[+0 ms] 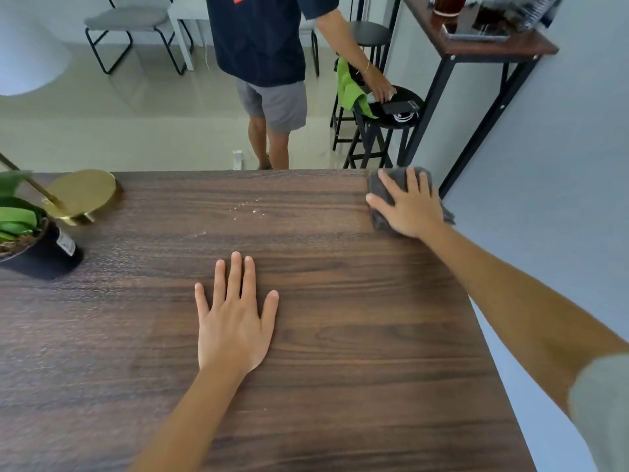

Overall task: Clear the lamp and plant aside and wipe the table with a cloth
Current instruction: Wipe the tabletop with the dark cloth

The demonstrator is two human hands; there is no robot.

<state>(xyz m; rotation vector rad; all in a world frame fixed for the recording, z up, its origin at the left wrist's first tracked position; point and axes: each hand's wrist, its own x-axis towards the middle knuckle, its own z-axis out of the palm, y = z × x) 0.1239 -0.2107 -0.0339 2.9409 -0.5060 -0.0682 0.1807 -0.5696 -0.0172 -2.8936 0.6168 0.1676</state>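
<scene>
Dark wood table (306, 369); right hand (408, 207) flat on grey cloth (379, 190); left hand (235, 318) splayed.

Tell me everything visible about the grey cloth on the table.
The grey cloth is soft, dark grey and bunched rather than spread flat. It lies at the far right corner of the dark wood table, and part of it seems to hang over the right edge. The right hand presses flat on it, fingers spread, covering most of it. Nothing else touches it.
</scene>
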